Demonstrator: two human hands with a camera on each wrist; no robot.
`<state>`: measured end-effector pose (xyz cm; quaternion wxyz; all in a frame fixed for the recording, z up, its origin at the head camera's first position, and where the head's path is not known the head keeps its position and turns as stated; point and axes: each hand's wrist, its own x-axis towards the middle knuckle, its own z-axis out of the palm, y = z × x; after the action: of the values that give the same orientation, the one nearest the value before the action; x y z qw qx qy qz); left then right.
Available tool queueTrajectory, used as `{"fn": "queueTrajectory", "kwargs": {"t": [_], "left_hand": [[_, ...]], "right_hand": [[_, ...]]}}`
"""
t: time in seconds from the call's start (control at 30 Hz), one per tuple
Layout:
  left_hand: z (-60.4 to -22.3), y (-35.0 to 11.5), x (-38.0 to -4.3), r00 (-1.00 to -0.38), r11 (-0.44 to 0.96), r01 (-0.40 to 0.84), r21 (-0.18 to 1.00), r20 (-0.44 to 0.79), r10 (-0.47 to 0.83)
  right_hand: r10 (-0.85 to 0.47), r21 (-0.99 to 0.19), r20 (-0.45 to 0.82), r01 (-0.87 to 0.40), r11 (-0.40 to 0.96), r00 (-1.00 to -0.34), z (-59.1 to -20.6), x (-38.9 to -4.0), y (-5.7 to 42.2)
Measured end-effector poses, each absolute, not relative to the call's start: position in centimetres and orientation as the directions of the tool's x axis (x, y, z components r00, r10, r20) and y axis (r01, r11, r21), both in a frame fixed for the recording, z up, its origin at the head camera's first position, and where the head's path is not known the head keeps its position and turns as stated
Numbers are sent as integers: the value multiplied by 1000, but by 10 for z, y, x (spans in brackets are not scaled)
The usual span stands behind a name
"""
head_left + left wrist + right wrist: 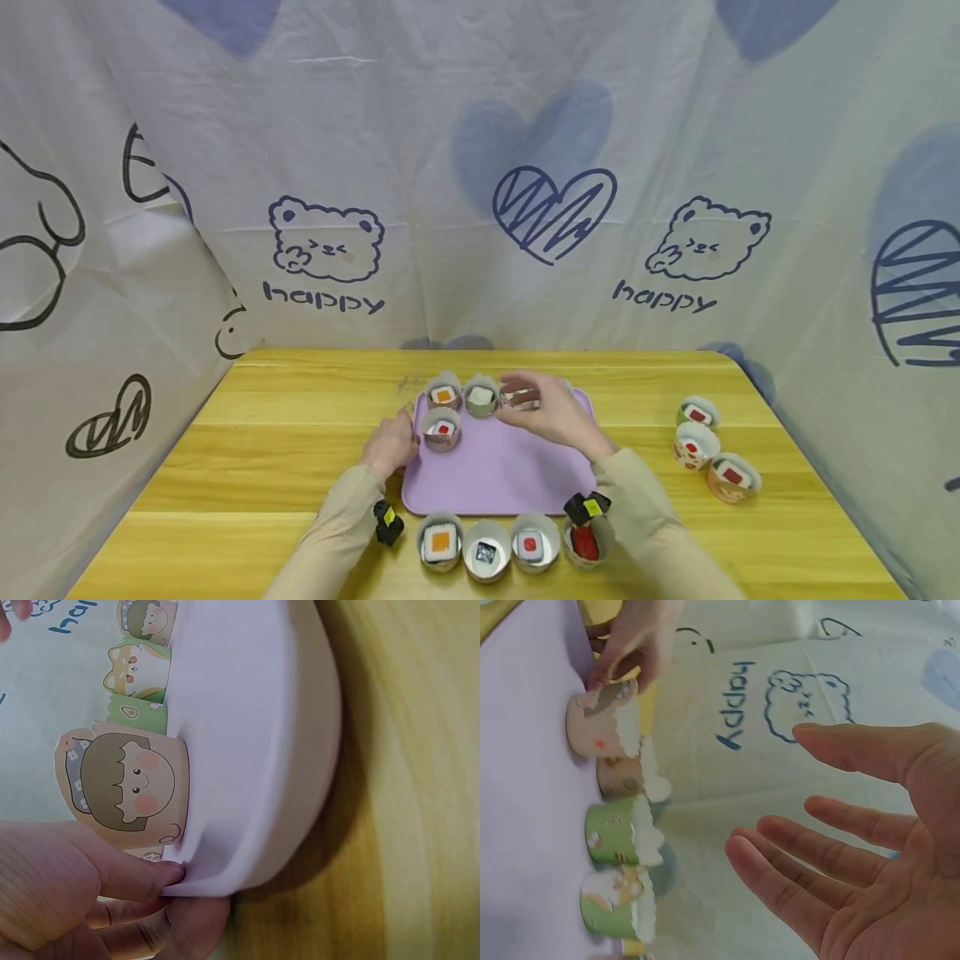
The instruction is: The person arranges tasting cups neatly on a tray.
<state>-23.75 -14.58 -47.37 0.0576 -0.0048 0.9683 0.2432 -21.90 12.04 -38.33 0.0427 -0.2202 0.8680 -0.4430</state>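
Four cups [495,571] before the lilac tray [510,467], three patterned cups [693,454] off right.

FREE: mid-front of lilac tray [510,475] | OBSTACLES: back-row cups [481,400], near-side cups [486,553]

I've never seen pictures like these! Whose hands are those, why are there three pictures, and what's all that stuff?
There's no robot here, just a person's left hand and right hand. The wide picture comes from a camera worn on the head. The two close ones come from little cameras on the wrists.

On the wooden table is a purple tray with paper cups along its far side. Four more cups line up at the near side, and three sit to the right.

The left hand pinches the tray's edge. The right hand is open above the tray, holding nothing.
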Motion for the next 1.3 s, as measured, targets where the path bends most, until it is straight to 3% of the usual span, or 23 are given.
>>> {"fn": "queueTrajectory", "kwargs": {"t": [0.2,0.43,0.9,1.3], "left_hand": [[-476,-146,-238,-993,876,-43,480,-116,14],[-474,-145,-236,-993,877,-37,479,-118,23],[-474,-144,-238,-992,887,-45,459,-122,13],[-476,-144,-238,-993,890,-41,453,-117,13]], "right_hand": [[-357,-785,184,-355,508,-916,-386,-213,152],[-236,-780,180,-285,557,-955,-390,-202,204],[11,-694,295,-206,689,-955,-418,-184,311],[129,-667,172,-19,745,-977,-435,-187,354]]}}
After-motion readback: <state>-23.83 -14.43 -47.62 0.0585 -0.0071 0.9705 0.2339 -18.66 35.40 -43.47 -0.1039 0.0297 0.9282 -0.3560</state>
